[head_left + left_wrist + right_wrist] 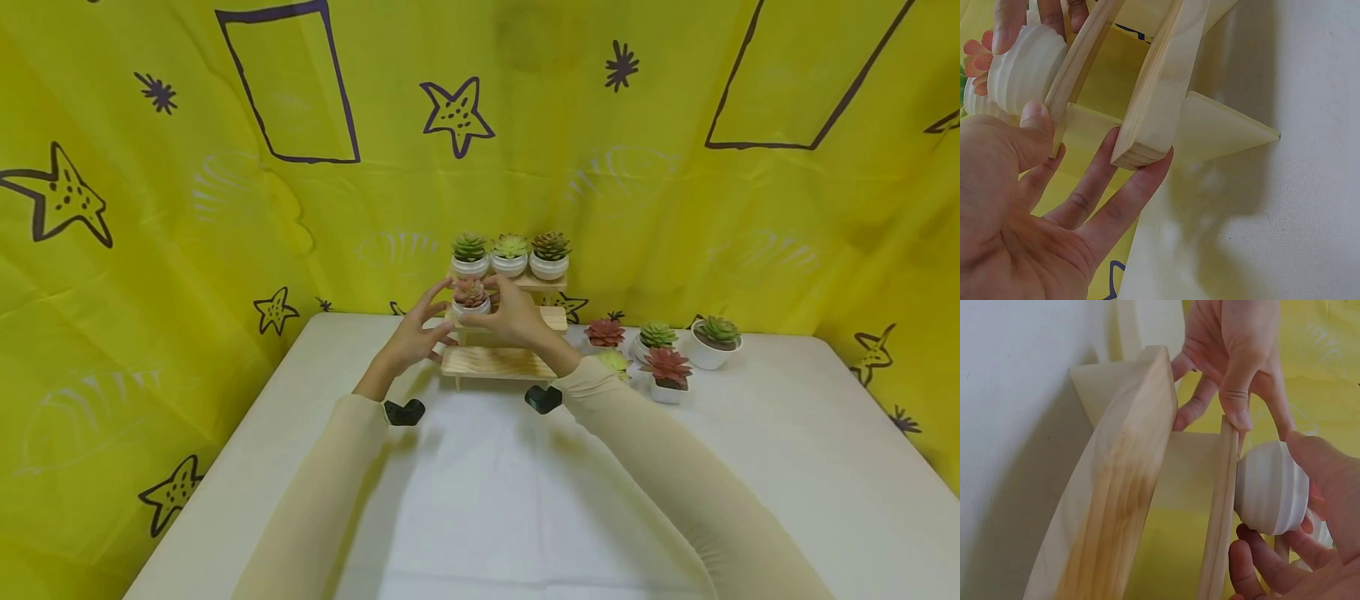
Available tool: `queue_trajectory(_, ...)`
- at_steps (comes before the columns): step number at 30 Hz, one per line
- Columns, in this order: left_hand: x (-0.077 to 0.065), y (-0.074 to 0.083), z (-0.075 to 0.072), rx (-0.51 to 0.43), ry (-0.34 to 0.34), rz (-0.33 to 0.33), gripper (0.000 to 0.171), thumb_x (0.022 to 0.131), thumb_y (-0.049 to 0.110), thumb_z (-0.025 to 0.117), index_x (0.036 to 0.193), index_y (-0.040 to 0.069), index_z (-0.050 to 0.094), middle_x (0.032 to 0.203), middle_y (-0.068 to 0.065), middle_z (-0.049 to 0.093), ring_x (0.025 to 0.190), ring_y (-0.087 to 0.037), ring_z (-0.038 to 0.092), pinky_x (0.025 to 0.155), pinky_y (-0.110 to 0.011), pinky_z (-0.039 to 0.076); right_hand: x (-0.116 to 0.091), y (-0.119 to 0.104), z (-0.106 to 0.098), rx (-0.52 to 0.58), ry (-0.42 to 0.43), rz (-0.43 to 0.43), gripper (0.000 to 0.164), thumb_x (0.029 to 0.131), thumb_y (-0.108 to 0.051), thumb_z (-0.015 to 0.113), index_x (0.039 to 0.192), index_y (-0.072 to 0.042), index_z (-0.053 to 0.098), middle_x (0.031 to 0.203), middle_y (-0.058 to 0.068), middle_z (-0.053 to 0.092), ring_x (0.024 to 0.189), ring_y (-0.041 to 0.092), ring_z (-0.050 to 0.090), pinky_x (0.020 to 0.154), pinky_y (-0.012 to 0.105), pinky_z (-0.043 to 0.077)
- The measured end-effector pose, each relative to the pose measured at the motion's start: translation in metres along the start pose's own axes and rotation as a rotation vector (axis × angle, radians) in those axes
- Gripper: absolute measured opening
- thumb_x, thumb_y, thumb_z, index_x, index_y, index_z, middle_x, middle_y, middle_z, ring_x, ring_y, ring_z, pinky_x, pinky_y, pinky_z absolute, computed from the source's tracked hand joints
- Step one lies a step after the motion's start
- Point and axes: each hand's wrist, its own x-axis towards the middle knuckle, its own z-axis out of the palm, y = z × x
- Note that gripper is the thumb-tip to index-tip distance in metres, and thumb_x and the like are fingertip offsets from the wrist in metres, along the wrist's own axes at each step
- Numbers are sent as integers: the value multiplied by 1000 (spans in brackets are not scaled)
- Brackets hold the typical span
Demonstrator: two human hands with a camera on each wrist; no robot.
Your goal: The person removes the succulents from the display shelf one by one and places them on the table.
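In head view, see three succulents (510, 247) already on the top shelf (546, 284) of the stand (498, 362), a pink succulent (471, 294) at the left end of the middle shelf (553, 317), and five pots (667, 369), seemingly left to place, toward the table's far right corner (795, 343). In left wrist view, find the left hand (1041, 231) spread against the stand's left edge. In right wrist view, notice the right hand (1346, 519) pinching the pink succulent's white pot (1269, 487)

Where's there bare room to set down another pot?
Bare: the bottom step, the middle step's right end, and the table in front of the steps between the sleeves or right of the five clustered plants. Crowded: the top step, with three plants across it, and the middle step's left end, where the left hand and right hand flank the pink plant.
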Motion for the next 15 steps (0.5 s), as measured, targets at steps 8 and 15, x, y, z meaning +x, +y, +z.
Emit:
queue_trajectory(8, 1, -1, 0, 9, -4, 0, 75, 106, 10, 56, 162, 46, 22, 164, -22, 28, 103, -45, 70, 66, -58, 61, 0, 0, 3, -10, 30, 12, 73, 90, -36, 81, 145, -2, 45, 135, 20, 59, 121, 36, 59, 94, 48, 53)
queue_trajectory(15, 1, -1, 0, 10, 8, -12, 75, 106, 10, 57, 161, 48, 23, 163, -20, 31, 101, -42, 72, 64, -53, 62, 1, -1, 4, -19, 41, 12, 69, 91, -35, 80, 142, -3, 47, 135, 19, 59, 119, 34, 59, 95, 48, 52)
